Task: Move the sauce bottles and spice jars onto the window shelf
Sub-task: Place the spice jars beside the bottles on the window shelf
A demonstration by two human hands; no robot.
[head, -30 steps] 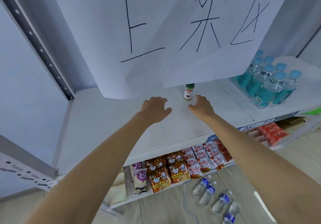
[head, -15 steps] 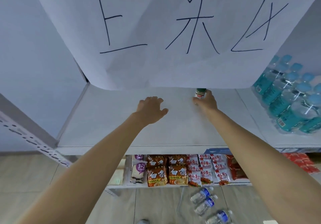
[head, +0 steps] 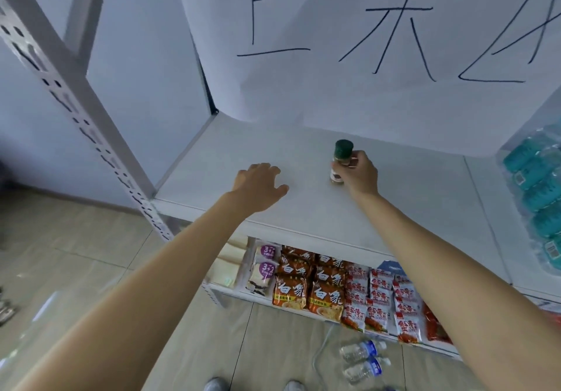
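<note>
**Right hand wrapped on a spice jar at the shelf**

The right hand (head: 359, 173) is clamped around a small spice jar (head: 340, 161), fingers curled about its clear body while the dark green cap stands clear above them. The jar is upright, its base at or just above the white shelf (head: 212, 163); contact with the surface cannot be told. A reddish-brown powder shows in the lower part of the jar, to the left of the gripping fingers.

The left hand (head: 258, 182) hovers well to the left of the jar, palm down, fingers spread apart and holding nothing, close over the shelf.

Behind both hands hangs a large white paper sheet (head: 349, 41) marked with dark hand-drawn strokes, its lower edge drooping near the jar's cap. Far to the right of the right hand sits a wrapped pack of teal-capped water bottles (head: 537, 184). Below the forearms, a lower shelf carries rows of orange and red noodle packets (head: 321, 287). Nearer the person, two loose water bottles (head: 362, 360) lie on the tiled floor (head: 91, 269). A perforated upright post (head: 76, 111) rises left of the left hand.
</note>
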